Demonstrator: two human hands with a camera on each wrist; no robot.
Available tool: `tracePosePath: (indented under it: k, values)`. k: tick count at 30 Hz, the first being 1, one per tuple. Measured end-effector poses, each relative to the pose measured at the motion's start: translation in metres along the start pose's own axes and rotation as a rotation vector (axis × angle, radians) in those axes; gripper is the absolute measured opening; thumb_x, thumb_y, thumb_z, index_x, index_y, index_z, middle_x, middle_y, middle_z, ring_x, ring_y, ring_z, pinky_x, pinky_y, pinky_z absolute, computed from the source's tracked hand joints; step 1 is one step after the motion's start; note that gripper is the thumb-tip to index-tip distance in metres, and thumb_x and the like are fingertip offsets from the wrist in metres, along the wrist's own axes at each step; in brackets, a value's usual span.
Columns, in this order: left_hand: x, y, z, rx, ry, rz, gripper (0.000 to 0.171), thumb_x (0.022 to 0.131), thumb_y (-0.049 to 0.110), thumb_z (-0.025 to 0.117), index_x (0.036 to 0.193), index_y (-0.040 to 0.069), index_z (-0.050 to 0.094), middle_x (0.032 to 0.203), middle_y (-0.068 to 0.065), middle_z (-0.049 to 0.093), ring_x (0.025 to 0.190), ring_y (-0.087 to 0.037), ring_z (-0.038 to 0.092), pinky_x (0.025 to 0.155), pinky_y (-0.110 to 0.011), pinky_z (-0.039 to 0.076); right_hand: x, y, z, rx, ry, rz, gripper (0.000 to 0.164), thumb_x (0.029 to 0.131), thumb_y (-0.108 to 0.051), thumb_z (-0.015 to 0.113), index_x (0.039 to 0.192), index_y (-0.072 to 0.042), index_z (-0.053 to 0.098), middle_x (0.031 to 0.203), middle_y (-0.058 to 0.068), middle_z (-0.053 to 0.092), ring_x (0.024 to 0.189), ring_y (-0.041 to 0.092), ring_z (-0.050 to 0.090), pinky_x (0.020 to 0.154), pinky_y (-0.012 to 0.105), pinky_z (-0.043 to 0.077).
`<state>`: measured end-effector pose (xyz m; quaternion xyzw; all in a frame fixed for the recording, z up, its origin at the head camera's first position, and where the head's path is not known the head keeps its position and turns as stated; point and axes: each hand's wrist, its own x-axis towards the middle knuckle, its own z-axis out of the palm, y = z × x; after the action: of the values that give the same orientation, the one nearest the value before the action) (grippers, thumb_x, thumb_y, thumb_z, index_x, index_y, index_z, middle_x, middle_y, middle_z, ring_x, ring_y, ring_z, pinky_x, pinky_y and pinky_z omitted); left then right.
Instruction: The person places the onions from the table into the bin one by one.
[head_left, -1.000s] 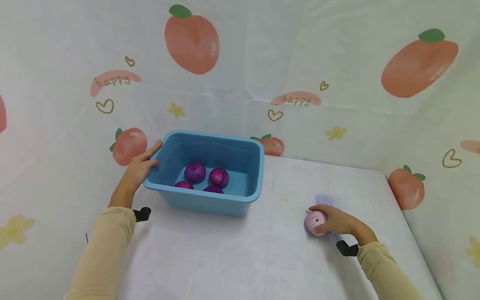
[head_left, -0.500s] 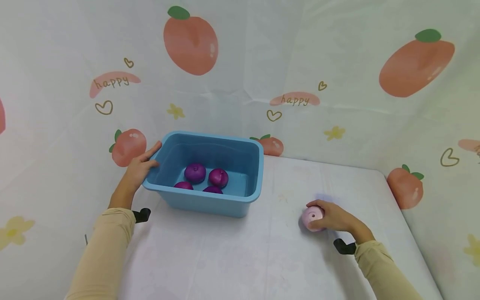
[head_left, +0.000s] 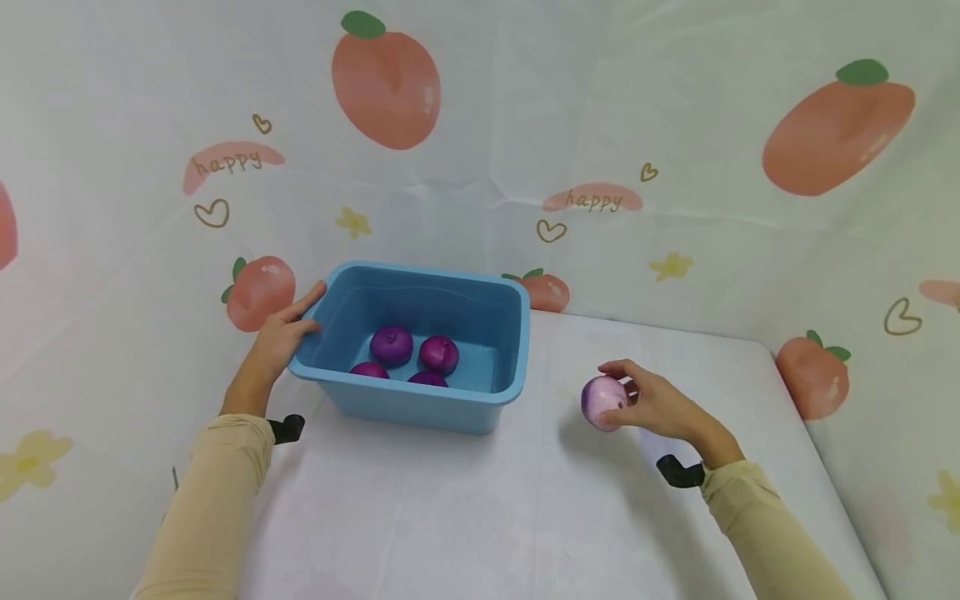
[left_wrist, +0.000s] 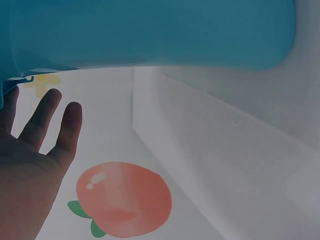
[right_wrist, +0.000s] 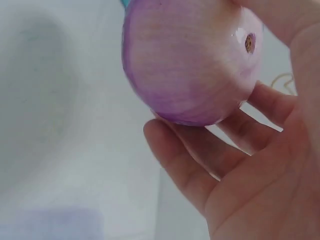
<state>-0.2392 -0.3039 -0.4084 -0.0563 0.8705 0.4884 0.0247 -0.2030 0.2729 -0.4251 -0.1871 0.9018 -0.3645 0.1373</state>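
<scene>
A pale purple-and-white onion (head_left: 604, 402), with a small brown hole at one end, hangs above the table. My right hand (head_left: 660, 408) grips it between thumb and curled fingers; in the right wrist view the onion (right_wrist: 192, 60) rests against the fingertips. On the left stands a blue plastic basin (head_left: 405, 410). My left hand (head_left: 276, 340) holds its left rim, with the thumb over the edge. Several round, onion-like dark purple things (head_left: 391, 345) lie in the basin, two of them partly hidden by its front wall. In the left wrist view, other fingers (left_wrist: 70, 125) extend below the rim.
A white cloth-covered table (head_left: 465, 517) lies under everything. Behind it and at the sides hangs a white sheet (head_left: 480, 125) printed with fruit, hearts and flowers. Each wrist bears a black strap piece (head_left: 680, 472).
My right hand has lifted the onion off the table and moved it left and away from me, tilting it. The left hand and basin have stayed put.
</scene>
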Motion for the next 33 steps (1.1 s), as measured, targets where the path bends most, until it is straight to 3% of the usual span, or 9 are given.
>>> tracePosePath:
  k: [5,14,20,26,33]
  values:
    - [0.000,0.000,0.000,-0.008,-0.003,0.001,0.064,0.100,0.020,0.045,0.159,0.038,0.026,0.169,-0.008,0.022,0.154,-0.052,0.022,0.114,-0.073,0.032,0.012,-0.022,-0.005,0.018,0.006,-0.105,0.071,0.084,-0.032,0.083,0.145,-0.019,0.049,0.141,0.007,0.058,0.109,0.022,0.066,0.089,0.027,0.057]
    - [0.000,0.002,-0.003,0.000,-0.004,-0.003,0.064,0.100,0.022,0.046,0.159,0.037,0.026,0.170,-0.010,0.022,0.153,-0.054,0.023,0.114,-0.072,0.034,0.042,-0.075,-0.020,-0.081,0.045,-0.290,0.064,0.084,-0.032,0.083,0.142,-0.024,0.056,0.132,-0.004,0.064,0.116,0.014,0.061,0.093,0.035,0.059]
    - [0.000,-0.001,-0.002,0.004,-0.004,0.000,0.064,0.100,0.023,0.046,0.159,0.035,0.025,0.169,-0.012,0.022,0.152,-0.054,0.024,0.114,-0.071,0.034,0.070,-0.117,-0.026,-0.073,0.026,-0.413,0.066,0.084,-0.030,0.083,0.143,-0.025,0.055,0.131,-0.004,0.064,0.115,0.015,0.061,0.090,0.043,0.059]
    - [0.000,-0.003,-0.001,-0.015,-0.001,-0.001,0.064,0.100,0.023,0.046,0.159,0.036,0.026,0.169,-0.011,0.022,0.153,-0.054,0.023,0.114,-0.072,0.034,0.101,-0.150,-0.020,-0.014,-0.016,-0.412,0.059,0.086,-0.032,0.079,0.140,-0.021,0.057,0.121,0.001,0.067,0.105,0.018,0.065,0.091,0.043,0.059]
    - [0.000,0.000,-0.001,-0.015,-0.009,0.006,0.064,0.100,0.021,0.045,0.159,0.035,0.026,0.169,-0.011,0.022,0.153,-0.054,0.023,0.114,-0.071,0.035,0.138,-0.179,0.000,-0.009,-0.090,-0.395,0.061,0.087,-0.041,0.075,0.140,-0.022,0.054,0.124,-0.002,0.065,0.109,0.015,0.065,0.095,0.035,0.059]
